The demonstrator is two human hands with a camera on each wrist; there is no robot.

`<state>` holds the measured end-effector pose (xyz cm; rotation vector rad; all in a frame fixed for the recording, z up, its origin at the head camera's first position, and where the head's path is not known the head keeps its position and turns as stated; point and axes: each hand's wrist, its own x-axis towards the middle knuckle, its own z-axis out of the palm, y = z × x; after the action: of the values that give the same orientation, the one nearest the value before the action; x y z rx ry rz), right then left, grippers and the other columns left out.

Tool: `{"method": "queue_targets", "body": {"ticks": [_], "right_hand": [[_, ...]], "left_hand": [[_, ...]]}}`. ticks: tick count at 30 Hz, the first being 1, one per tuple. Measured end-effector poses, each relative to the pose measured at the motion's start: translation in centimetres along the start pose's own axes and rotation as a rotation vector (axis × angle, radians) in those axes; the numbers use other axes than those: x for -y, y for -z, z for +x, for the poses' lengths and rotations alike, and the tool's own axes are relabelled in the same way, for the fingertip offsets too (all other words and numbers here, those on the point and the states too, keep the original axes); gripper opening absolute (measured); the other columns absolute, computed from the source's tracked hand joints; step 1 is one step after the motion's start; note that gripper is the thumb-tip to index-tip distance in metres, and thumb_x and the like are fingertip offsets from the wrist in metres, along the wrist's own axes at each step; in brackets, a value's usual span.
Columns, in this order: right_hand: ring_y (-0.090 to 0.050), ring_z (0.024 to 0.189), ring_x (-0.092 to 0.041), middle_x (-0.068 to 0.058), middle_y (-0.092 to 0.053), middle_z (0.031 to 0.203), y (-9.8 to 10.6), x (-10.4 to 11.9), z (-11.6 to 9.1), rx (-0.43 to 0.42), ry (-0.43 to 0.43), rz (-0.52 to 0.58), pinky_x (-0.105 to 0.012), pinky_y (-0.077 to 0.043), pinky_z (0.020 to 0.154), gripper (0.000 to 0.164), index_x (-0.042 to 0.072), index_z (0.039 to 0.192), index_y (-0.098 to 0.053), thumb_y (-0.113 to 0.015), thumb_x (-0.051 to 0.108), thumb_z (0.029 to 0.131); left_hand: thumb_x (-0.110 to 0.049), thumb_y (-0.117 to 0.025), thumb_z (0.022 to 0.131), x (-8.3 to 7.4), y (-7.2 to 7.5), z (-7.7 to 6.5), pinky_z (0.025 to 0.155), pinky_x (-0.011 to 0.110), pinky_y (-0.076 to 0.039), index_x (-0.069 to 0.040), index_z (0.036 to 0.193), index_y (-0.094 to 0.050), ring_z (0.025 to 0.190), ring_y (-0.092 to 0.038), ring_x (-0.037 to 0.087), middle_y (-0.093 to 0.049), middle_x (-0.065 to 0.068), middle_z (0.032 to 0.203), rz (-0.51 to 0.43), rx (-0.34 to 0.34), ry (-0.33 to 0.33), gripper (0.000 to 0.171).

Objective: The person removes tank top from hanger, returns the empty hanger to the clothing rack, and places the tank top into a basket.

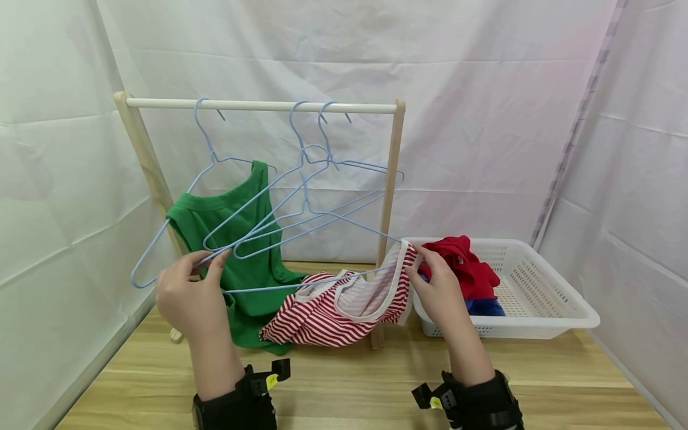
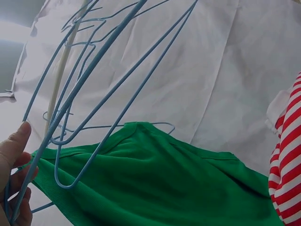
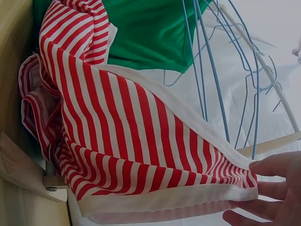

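Note:
My left hand (image 1: 193, 292) pinches the left end of a light blue wire hanger (image 1: 269, 289) in front of the rack. The right hand (image 1: 439, 292) pinches a shoulder of a red-and-white striped sleeveless top (image 1: 333, 327), which sits over the hanger's right end. In the right wrist view, thumb and fingertips hold the white-trimmed edge of the striped top (image 3: 136, 127). The rest of that top sags left, bunched and low near the table. Behind the left hand, a green tank top (image 1: 242, 304) hangs from another blue hanger, tilted, only partly on it.
A wooden rack with a white rail (image 1: 263, 106) stands at the back left. Two bare blue hangers hang on it, overlapping the held hanger. Right of the rack, a white plastic basket (image 1: 575, 316) holds red cloth (image 1: 473, 269) and blue cloth (image 1: 484, 307). White sheets surround the wooden table (image 1: 344, 388).

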<state>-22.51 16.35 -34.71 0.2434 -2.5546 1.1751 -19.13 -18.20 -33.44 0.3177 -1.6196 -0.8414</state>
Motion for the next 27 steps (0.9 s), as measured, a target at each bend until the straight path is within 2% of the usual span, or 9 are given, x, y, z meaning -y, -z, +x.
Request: {"method": "queue_targets", "body": {"ticks": [4,11,18,21,27], "right_hand": [[-0.036,0.136,-0.036,-0.015,-0.039,0.148,0.0,-0.1,0.1,0.022,-0.015,-0.005,-0.058,-0.034,0.104,0.056,0.012,0.15,-0.038,-0.058,0.018,0.098],[-0.034,0.137,-0.036,-0.016,-0.035,0.151,0.0,-0.2,0.1,0.038,-0.041,-0.002,-0.058,-0.033,0.105,0.058,0.009,0.151,-0.035,-0.057,0.017,0.099],[-0.036,0.136,-0.036,-0.016,-0.037,0.15,-0.2,-0.7,0.2,0.039,-0.047,-0.004,-0.057,-0.033,0.105,0.056,0.01,0.151,-0.036,-0.057,0.02,0.099],[-0.034,0.137,-0.037,-0.016,-0.036,0.15,-0.5,-0.8,0.3,0.075,-0.017,-0.016,-0.058,-0.032,0.105,0.058,0.01,0.151,-0.035,-0.058,0.02,0.099],[-0.034,0.137,-0.038,-0.019,-0.04,0.148,-1.3,-1.0,0.3,0.202,0.047,-0.102,-0.059,-0.03,0.106,0.059,0.005,0.149,-0.038,-0.06,0.025,0.097]], "left_hand": [[-0.027,-0.084,0.075,0.1,0.3,0.1,0.068,0.024,-0.027,0.001,0.085,-0.075,0.072,-0.05,0.028,-0.069,0.015,0.079,0.007,-0.019,0.028,0.032],[-0.029,-0.083,0.076,0.1,0.6,0.1,0.067,0.024,-0.028,0.001,0.086,-0.075,0.074,-0.05,0.026,-0.07,0.014,0.081,0.01,-0.013,0.053,0.033],[-0.028,-0.084,0.077,0.4,0.8,0.4,0.069,0.014,-0.035,0.002,0.087,-0.076,0.071,-0.054,0.02,-0.071,0.015,0.081,-0.019,-0.05,0.084,0.032],[-0.029,-0.083,0.077,0.4,0.9,0.3,0.068,0.013,-0.036,0.001,0.087,-0.076,0.071,-0.055,0.018,-0.071,0.014,0.082,-0.026,-0.048,0.091,0.033],[-0.032,-0.08,0.08,0.0,0.9,0.2,0.064,0.01,-0.035,0.002,0.088,-0.076,0.074,-0.058,0.021,-0.07,0.014,0.082,-0.005,-0.018,0.07,0.035]]}}
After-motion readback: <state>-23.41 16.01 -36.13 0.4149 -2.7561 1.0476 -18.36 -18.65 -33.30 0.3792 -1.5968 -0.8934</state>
